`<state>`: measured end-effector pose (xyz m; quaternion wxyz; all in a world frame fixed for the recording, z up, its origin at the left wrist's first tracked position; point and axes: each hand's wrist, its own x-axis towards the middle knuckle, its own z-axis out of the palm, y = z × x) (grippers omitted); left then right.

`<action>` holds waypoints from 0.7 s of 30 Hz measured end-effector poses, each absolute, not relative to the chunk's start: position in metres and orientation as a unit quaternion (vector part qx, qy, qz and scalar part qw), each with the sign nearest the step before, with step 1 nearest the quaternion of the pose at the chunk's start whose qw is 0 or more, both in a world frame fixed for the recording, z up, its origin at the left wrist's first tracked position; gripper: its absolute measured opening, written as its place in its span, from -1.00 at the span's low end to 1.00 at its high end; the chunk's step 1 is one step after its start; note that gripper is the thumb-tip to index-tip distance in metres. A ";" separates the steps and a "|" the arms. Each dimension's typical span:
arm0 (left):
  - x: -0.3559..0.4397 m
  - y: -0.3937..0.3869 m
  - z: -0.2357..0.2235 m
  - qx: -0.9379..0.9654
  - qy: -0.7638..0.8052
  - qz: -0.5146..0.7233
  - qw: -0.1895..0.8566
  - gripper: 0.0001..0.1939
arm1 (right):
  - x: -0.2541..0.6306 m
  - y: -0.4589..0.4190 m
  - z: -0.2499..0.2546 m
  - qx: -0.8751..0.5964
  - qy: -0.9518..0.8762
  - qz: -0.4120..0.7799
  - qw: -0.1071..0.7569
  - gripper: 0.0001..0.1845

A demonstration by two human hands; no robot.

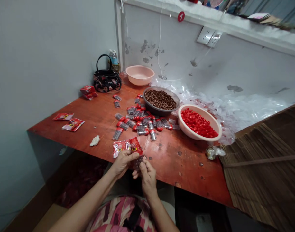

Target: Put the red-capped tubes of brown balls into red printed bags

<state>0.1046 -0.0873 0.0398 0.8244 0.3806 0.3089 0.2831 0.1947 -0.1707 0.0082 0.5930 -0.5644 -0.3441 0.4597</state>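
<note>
Near the table's front edge, my left hand (123,163) is closed on a red printed packet (135,145), its thumb lying across the lower part. Just below, a small clear container of dark balls (138,162) is pinched by my right hand (148,175). Whether the container is partly inside the packet, I cannot tell. Another red packet (118,148) lies flat on the table behind my left fingers. Several small clear containers (137,119) with red caps and dark balls inside are heaped beyond my hands.
A grey bowl of brown balls (161,100) stands behind the heap. To its right is a pink basin (181,127) of red caps, before a pile of clear plastic pieces (253,109). Stacked cardboard (265,170) borders the right. Farther left are a handbag (107,80) and red packets (73,124).
</note>
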 end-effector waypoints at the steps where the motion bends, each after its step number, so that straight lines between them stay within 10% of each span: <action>1: 0.105 -0.086 0.039 0.390 0.331 0.288 0.810 -0.75 | 0.195 -0.171 0.010 -0.580 -0.351 0.435 0.593 -0.65; 21: 0.115 -0.105 0.031 0.382 0.362 0.369 0.766 -0.76 | 0.192 -0.161 0.009 -0.495 -0.247 0.512 0.657 -0.70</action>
